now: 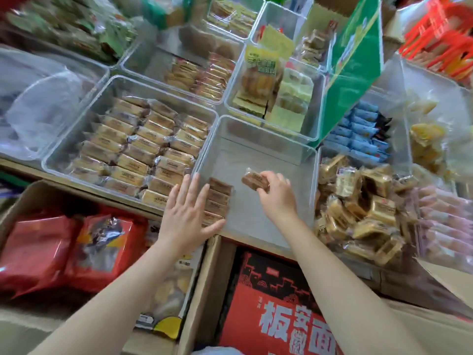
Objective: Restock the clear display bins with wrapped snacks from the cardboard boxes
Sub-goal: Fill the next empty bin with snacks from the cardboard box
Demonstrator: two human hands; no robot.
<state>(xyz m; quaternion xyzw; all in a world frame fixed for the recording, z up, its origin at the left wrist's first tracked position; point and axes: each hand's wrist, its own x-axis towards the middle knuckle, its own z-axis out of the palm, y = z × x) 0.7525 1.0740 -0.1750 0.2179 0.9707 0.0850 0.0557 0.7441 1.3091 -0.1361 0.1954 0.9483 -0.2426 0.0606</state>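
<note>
A nearly bare clear display bin (258, 152) sits in the middle of the front row. A short row of brown wrapped snacks (217, 198) stands along its left wall. My left hand (188, 208) lies flat with straight fingers over the bin's front left corner, touching that row. My right hand (277, 193) reaches into the bin and pinches one brown wrapped snack (254, 180) above the bin floor. Below the bins, an open cardboard box (207, 285) holds a red and black package (271, 303).
A clear bin of tan wrapped cakes (138, 147) stands to the left, and a heap of gold wrapped snacks (358, 201) lies to the right. Behind are bins of yellow packs (273, 90) and a green carton (355, 60). Red bags (69, 249) fill a cardboard box at lower left.
</note>
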